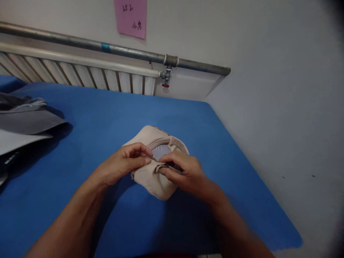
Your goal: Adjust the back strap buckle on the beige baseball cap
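Observation:
A beige cap (153,184) lies on the blue surface in front of me, its opening facing up. Inside it, a pale patch with small lettering shows. My left hand (129,161) pinches the near rim of the cap between thumb and fingers, at the left of the opening. Just right of it, my right hand (185,170) is closed on a folded part of the same rim, where a darker band or strap shows between thumb and fingers. The exact part under the fingertips is partly hidden.
The blue table (107,111) ends at a right edge along the wall. Grey and white caps (29,122) are piled at the left. Behind stand a white radiator (88,75), a metal pipe (134,53) and a red-handled valve (166,85). A pink note (131,18) hangs above.

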Available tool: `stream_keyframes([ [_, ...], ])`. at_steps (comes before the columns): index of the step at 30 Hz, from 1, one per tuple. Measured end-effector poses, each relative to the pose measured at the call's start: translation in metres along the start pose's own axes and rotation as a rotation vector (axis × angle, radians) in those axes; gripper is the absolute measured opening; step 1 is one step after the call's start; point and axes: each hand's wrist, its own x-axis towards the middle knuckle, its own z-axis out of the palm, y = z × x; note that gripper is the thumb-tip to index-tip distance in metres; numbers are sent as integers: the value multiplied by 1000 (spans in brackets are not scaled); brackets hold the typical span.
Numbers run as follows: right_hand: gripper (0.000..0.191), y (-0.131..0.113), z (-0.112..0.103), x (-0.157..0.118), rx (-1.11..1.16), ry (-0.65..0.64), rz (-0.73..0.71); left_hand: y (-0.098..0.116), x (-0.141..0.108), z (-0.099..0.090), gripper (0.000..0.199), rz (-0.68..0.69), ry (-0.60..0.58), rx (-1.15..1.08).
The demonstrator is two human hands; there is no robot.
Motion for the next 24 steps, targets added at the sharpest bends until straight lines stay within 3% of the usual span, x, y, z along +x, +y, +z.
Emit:
stream_keyframes([
  [4, 8, 0, -3, 0, -67, 50, -4, 9, -4, 10, 19, 269, 59, 308],
  [6, 10, 1, -3, -1, -111, 62, -18, 13, -6, 16, 19, 333, 57, 407],
  [12, 19, 5, -8, -4, -132, 1, -9, 12, -8, 19, 26, 150, 15, 414],
  [19, 24, 3, -15, -5, -64, 27, 33, 15, -10, 15, 27, 157, -25, 466],
  [24, 21, -8, -21, -6, 38, -1, 59, 13, -10, 19, 26, 206, -147, 566],
])
